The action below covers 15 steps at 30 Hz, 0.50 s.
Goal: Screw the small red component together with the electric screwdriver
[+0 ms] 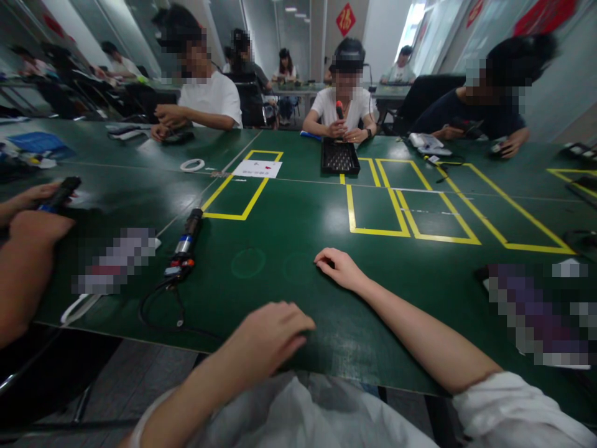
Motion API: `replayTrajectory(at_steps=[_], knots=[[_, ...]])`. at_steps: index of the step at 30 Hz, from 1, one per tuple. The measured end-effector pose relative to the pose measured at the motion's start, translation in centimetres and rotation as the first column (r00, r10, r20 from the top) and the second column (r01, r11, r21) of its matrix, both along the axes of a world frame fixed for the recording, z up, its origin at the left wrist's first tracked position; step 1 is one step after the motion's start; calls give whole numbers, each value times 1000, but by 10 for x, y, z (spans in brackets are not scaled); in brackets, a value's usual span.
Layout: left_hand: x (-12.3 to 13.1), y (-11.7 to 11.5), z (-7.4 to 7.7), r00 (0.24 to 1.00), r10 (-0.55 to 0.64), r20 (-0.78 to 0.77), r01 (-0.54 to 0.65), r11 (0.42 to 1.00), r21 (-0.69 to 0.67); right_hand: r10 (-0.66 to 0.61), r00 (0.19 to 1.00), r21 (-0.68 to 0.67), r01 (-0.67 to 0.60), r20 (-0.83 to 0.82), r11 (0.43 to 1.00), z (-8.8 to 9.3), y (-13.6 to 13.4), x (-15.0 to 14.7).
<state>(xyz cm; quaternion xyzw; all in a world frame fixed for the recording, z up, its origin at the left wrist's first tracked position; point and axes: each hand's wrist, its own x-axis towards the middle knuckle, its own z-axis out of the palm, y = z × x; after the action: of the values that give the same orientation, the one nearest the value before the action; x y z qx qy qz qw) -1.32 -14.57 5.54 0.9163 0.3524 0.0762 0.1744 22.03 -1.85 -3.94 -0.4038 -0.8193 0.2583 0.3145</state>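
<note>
My left hand (273, 333) is just over the near edge of the green table (261, 242). Its fingers are loosely stretched and the thumb is apart, with nothing held. Farther forward, my right hand (340, 267) rests on the tabletop. Its fingers are loosely curved, leaving a gap to the thumb, and no object shows in it. Nearest to my left hand lies a black cylindrical device (186, 239) with a silver and blue band, red parts and a black cable. A faint ring mark (249, 263) shows on the table between the device and my right hand.
Yellow tape rectangles (380, 233) mark the table, with a white paper (257, 168) on one. Across sits a person (342, 112) holding a red-tipped tool over a black tray (340, 158). A neighbour's hands (40, 218) are at far left. Blurred-out items lie on both sides.
</note>
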Motion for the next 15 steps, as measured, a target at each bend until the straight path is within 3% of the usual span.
replayTrajectory(at_steps=[2,4,6,8,10,15], knots=[[-42,31,-1,950,313,-15,-308,942,136,2,1000,-4,-2,-1,1000,1,0,0],[-87,59,-7,803,591,-75,-550,783,290,11,1000,-5,-11,-2,1000,2,0,0],[-126,80,-16,603,781,-161,-691,613,384,17,1000,-4,-17,0,1000,3,-1,0],[-152,91,-26,498,842,-209,-736,537,412,16,1000,-5,-16,0,1000,4,-1,0],[-164,95,-34,457,863,-214,-750,503,429,11,1000,-8,-11,0,1000,3,-1,0],[-159,94,-36,389,908,-159,-801,418,428,4,1000,-14,-4,-4,1000,2,-1,1]])
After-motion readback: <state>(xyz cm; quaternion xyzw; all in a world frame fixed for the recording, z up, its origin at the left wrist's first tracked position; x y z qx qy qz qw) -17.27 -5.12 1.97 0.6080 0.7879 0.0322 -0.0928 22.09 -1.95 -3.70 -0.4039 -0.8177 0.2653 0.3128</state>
